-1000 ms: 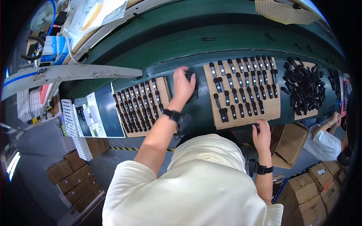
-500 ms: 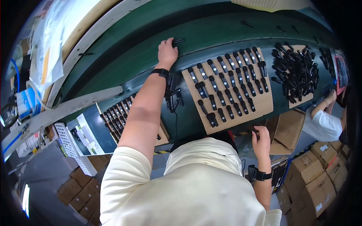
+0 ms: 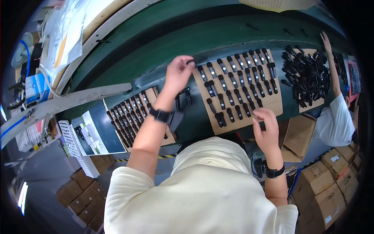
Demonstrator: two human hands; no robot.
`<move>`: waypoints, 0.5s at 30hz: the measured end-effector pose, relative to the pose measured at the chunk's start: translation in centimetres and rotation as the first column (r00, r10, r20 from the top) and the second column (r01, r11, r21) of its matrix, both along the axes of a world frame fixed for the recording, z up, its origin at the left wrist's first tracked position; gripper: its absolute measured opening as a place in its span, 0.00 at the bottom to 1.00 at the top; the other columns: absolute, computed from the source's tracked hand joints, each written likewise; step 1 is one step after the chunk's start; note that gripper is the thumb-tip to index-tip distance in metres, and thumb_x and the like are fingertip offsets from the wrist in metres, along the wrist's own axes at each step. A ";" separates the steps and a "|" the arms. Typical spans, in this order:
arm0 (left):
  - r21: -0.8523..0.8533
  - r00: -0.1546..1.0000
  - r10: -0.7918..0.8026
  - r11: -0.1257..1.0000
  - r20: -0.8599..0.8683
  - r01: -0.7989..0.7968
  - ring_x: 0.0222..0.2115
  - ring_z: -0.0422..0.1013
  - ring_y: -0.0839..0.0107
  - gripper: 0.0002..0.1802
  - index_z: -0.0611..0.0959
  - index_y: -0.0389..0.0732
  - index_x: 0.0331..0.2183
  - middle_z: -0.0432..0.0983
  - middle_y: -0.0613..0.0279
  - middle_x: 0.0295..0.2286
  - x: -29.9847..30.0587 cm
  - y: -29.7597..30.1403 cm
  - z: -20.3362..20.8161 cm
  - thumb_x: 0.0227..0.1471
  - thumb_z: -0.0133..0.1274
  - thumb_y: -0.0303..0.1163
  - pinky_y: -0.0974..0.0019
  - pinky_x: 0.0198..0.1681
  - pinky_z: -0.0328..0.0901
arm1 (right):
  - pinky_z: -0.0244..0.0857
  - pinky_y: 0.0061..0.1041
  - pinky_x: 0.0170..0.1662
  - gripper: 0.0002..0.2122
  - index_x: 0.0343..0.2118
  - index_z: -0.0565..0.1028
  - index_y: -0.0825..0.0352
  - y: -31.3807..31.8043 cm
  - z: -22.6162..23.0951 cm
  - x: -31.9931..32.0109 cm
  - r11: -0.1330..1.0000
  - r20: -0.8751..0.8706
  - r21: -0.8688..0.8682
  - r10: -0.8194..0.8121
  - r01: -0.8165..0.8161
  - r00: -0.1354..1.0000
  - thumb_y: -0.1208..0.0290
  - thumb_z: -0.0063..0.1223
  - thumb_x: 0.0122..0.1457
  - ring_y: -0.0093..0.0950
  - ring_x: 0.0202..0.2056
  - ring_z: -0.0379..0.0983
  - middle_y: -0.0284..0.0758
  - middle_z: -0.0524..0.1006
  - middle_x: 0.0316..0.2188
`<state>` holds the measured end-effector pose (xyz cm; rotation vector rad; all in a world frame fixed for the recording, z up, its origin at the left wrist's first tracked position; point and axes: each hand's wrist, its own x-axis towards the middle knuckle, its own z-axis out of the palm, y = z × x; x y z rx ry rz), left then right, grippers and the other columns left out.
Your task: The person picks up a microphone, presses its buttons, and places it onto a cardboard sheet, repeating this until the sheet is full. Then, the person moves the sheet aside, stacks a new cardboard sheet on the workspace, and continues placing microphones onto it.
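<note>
My left hand (image 3: pixel 179 74) is closed in a pinch on a small black microphone (image 3: pixel 190 62), mostly hidden by the fingers. It hovers at the upper left corner of a cardboard sheet (image 3: pixel 269 114), which carries rows of small black microphones with dark foam tips and a white dot each. Over the lower right part of that sheet is my right hand (image 3: pixel 268 130), fingers curved and apart from the thumb, holding nothing. Several loose black pieces (image 3: pixel 183 99) lie between this sheet and a second filled cardboard sheet (image 3: pixel 152 94) on the left.
A green belt (image 3: pixel 148 50) runs along the far side with a few black pieces on it. Right of the sheet lies a heap of black microphones (image 3: pixel 307 74). A co-worker's hand (image 3: pixel 326 43) reaches over the belt. An open carton (image 3: pixel 298 136) stands below the bench edge.
My left hand has come back from the belt toward the cardboard sheet, with the microphone picked up. My right hand has risen to the sheet's lower edge. A co-worker's arm has stretched toward the belt.
</note>
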<state>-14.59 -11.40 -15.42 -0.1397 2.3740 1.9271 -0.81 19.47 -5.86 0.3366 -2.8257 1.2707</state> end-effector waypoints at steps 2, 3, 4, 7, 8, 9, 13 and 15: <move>0.073 0.996 -0.093 0.993 -0.003 0.093 0.32 0.71 0.78 0.12 0.80 0.36 0.41 0.78 0.66 0.30 4.1 1.3 4.7 0.52 0.58 0.25 0.71 0.39 0.68 | 0.67 0.26 0.39 0.14 0.44 0.73 0.68 -1.7 1.8 -1.1 0.984 -0.018 -0.177 0.017 -0.020 1.000 0.85 0.55 0.53 0.34 0.38 0.72 0.41 0.74 0.42; 0.107 0.991 -0.127 0.985 -0.052 0.132 0.33 0.72 0.77 0.13 0.80 0.36 0.41 0.78 0.64 0.32 6.0 1.9 6.5 0.51 0.59 0.25 0.69 0.40 0.68 | 0.67 0.26 0.39 0.14 0.44 0.73 0.68 -2.6 3.0 -1.5 0.984 -0.025 -0.177 0.022 -0.026 0.999 0.85 0.55 0.53 0.34 0.38 0.72 0.41 0.74 0.42; 0.107 0.991 -0.123 0.986 -0.056 0.129 0.33 0.72 0.77 0.13 0.80 0.36 0.41 0.78 0.64 0.32 7.5 2.4 8.5 0.51 0.59 0.25 0.69 0.40 0.68 | 0.67 0.26 0.40 0.15 0.44 0.74 0.68 -3.5 3.9 -1.8 0.969 -0.049 -0.242 0.033 -0.044 0.998 0.84 0.56 0.52 0.33 0.39 0.72 0.40 0.74 0.43; -0.056 0.938 -0.243 0.970 -0.246 0.236 0.35 0.73 0.72 0.14 0.80 0.35 0.39 0.78 0.59 0.34 10.9 3.7 13.4 0.48 0.60 0.23 0.67 0.42 0.67 | 0.67 0.27 0.40 0.16 0.44 0.74 0.68 -5.1 5.9 -1.9 0.942 -0.115 -0.312 0.090 -0.122 0.989 0.83 0.59 0.50 0.33 0.39 0.72 0.40 0.74 0.43; -0.046 0.924 -0.256 0.966 -0.285 0.254 0.35 0.73 0.70 0.14 0.81 0.36 0.39 0.78 0.59 0.33 11.7 4.0 14.3 0.47 0.60 0.23 0.67 0.41 0.67 | 0.66 0.27 0.39 0.16 0.43 0.74 0.68 -5.4 6.3 -1.7 0.932 -0.152 -0.317 0.134 -0.177 0.979 0.83 0.59 0.49 0.34 0.39 0.72 0.40 0.74 0.42; -0.039 0.909 -0.264 0.963 -0.324 0.266 0.35 0.74 0.68 0.14 0.81 0.36 0.39 0.78 0.58 0.33 12.4 4.2 15.0 0.46 0.61 0.22 0.66 0.41 0.68 | 0.66 0.28 0.39 0.16 0.43 0.74 0.68 -5.5 6.6 -1.5 0.917 -0.191 -0.321 0.181 -0.236 0.965 0.82 0.60 0.48 0.34 0.38 0.72 0.40 0.75 0.41; -0.095 0.853 -0.301 0.953 -0.426 0.289 0.34 0.74 0.63 0.16 0.81 0.36 0.38 0.78 0.57 0.33 14.0 4.8 17.2 0.42 0.62 0.21 0.65 0.40 0.68 | 0.65 0.29 0.38 0.17 0.42 0.75 0.68 -5.5 6.9 -0.1 0.905 -0.315 -0.278 0.232 -0.324 0.920 0.82 0.62 0.46 0.36 0.35 0.72 0.39 0.76 0.35; -0.128 0.832 -0.316 0.949 -0.456 0.290 0.34 0.74 0.62 0.16 0.81 0.37 0.37 0.78 0.57 0.33 14.8 4.9 17.9 0.42 0.63 0.21 0.65 0.40 0.68 | 0.65 0.30 0.37 0.17 0.42 0.75 0.68 -5.5 7.3 0.5 0.898 -0.341 -0.283 0.233 -0.336 0.911 0.82 0.62 0.46 0.36 0.33 0.72 0.39 0.76 0.34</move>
